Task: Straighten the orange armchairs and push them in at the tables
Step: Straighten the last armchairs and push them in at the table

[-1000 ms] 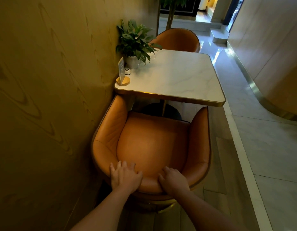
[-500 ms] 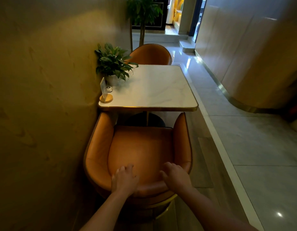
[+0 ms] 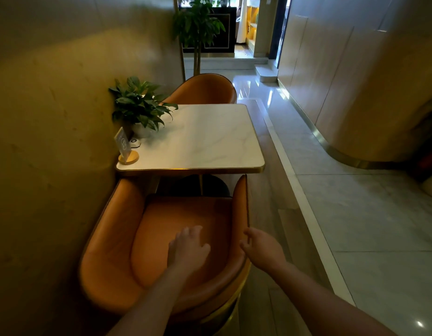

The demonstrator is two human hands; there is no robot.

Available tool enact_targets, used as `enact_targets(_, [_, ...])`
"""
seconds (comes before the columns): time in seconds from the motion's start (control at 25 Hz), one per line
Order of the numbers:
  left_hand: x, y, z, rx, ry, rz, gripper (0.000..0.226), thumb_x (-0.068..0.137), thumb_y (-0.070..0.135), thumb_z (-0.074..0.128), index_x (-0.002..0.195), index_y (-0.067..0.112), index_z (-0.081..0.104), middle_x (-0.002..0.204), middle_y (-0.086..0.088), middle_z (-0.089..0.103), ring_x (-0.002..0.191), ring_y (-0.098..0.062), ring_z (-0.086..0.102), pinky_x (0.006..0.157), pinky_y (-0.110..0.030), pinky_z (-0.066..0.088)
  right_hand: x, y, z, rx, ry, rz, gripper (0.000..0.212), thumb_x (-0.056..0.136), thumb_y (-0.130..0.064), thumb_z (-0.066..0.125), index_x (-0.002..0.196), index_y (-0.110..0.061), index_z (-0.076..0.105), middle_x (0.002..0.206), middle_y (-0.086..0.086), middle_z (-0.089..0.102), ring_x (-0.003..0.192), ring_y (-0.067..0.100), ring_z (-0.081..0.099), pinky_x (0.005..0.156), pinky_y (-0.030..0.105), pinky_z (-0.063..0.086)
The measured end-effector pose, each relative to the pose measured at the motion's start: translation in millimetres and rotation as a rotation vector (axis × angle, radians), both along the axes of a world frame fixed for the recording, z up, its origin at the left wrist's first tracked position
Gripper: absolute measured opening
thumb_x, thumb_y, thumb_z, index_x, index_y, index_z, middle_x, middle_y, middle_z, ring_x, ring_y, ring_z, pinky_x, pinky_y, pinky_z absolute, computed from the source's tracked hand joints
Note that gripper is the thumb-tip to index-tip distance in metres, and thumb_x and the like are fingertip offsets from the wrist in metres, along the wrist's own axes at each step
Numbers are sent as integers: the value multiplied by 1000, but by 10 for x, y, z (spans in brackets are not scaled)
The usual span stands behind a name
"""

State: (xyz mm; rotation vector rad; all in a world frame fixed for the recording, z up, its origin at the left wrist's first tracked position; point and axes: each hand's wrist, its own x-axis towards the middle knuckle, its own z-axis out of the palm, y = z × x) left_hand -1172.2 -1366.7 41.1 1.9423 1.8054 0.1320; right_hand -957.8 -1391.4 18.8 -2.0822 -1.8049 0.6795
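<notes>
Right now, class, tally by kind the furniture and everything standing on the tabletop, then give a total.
Orange armchairs: 2, near armchair, far armchair
Table: 1
Potted plant: 1
Sign stand: 1
Small white disc: 1
Total: 6

Near orange armchair (image 3: pixel 118 226) with arm tips at edge of white marble table (image 3: pixel 210 141); far orange armchair (image 3: pixel 203 89) opposite.
</notes>
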Motion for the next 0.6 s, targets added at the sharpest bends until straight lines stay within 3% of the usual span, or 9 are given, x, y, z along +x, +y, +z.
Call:
enact_targets(0.24, [1130,311,247,86,-28,33,60,98,42,51,152,28,29,152,-2,39,137,-21,39,112,-41,34,1037,461,293,55,-23,88,37,96,-45,54,124,-21,60,116,-1,66,105,16,63,85,37,56])
enact_targets(0.6, [2406,1126,436,186,19,8,60,97,43,50,151,26,30,143,-2,44,133,-20,40,112,-42,32,2193,1203,481,126,-14,65,43,97,-46,57,134,-25,54,123,-5,65,107,8,62,85,25,52])
